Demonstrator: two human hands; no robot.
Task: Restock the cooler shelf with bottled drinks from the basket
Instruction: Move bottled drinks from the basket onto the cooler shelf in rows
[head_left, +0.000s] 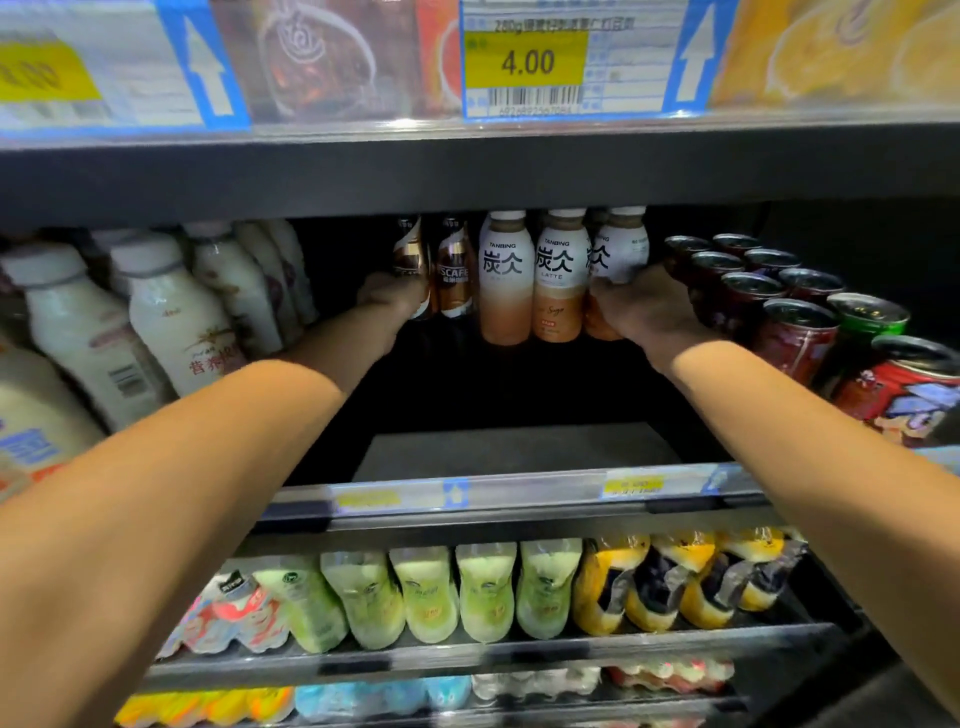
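Both my arms reach deep into the dark cooler shelf (519, 447). My left hand (390, 294) grips a brown Nescafe bottle (411, 249) at the back; a second Nescafe bottle (455, 275) stands just right of it. My right hand (636, 306) wraps around a white-and-tan latte bottle (621, 249) at the right end of a row. Two matching latte bottles (505, 278) (560, 278) stand upright between my hands. No basket is in view.
White milk-drink bottles (171, 312) fill the shelf's left side. Red and green cans (795, 322) stand in rows on its right. The shelf front carries price tags (631, 486). Green bottles (426, 597) and yellow bottles (670, 577) lie on the shelf below.
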